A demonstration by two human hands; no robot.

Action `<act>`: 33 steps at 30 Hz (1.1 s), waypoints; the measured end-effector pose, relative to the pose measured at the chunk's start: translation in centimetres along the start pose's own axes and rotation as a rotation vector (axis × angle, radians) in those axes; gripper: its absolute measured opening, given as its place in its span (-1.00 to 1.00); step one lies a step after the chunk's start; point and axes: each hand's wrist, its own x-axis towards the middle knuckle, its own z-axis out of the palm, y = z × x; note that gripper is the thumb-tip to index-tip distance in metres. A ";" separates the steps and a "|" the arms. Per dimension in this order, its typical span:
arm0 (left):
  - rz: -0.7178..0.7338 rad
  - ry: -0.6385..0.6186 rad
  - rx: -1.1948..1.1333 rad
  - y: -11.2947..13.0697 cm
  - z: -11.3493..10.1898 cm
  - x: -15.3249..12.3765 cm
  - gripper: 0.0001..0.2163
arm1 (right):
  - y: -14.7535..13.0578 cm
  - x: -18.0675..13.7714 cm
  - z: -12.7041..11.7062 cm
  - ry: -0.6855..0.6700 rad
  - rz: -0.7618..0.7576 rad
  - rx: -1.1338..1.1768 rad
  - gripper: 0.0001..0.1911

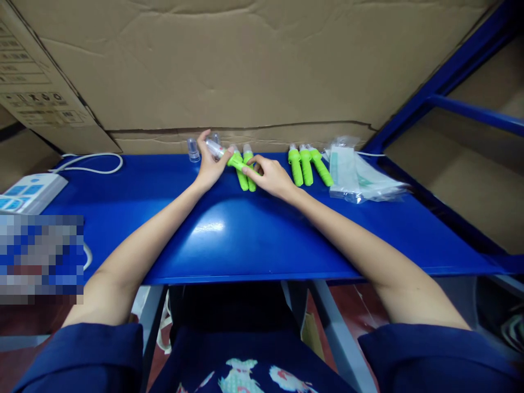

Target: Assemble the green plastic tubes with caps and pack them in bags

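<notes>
Left hand [210,166] and right hand [270,176] both pinch one green tube [236,162] — three similar tubes [305,166] lie rightward of them.

Head-worn view across a blue table [282,240]

The scene is viewed from the wearer's head, forward and down. The dark shirt [196,349] is seen closest, at the lower edge; the table is taken in at near range, backed by cardboard [245,71].

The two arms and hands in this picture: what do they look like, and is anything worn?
They are a person's. The left hand and right hand are bare, with no glove, ring or watch to be seen. The left sleeve and right sleeve are short, dark navy and loose, with broad cuffs.
</notes>
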 end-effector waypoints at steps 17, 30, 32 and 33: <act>0.005 0.106 0.572 -1.8 -6.1 2.4 -0.64 | 2.5 1.2 -0.7 0.031 0.220 -0.258 -0.60; -0.041 -0.135 0.855 -1.2 -7.3 1.8 -0.42 | 3.0 1.3 0.0 -0.127 0.398 -0.219 -0.65; -0.031 -0.139 0.865 -1.0 -7.2 1.8 -0.45 | 3.0 1.3 0.0 -0.103 0.391 -0.170 -0.62; -0.033 -0.143 0.873 -0.8 -7.1 1.8 -0.47 | 2.9 1.2 0.0 -0.094 0.384 -0.148 -0.60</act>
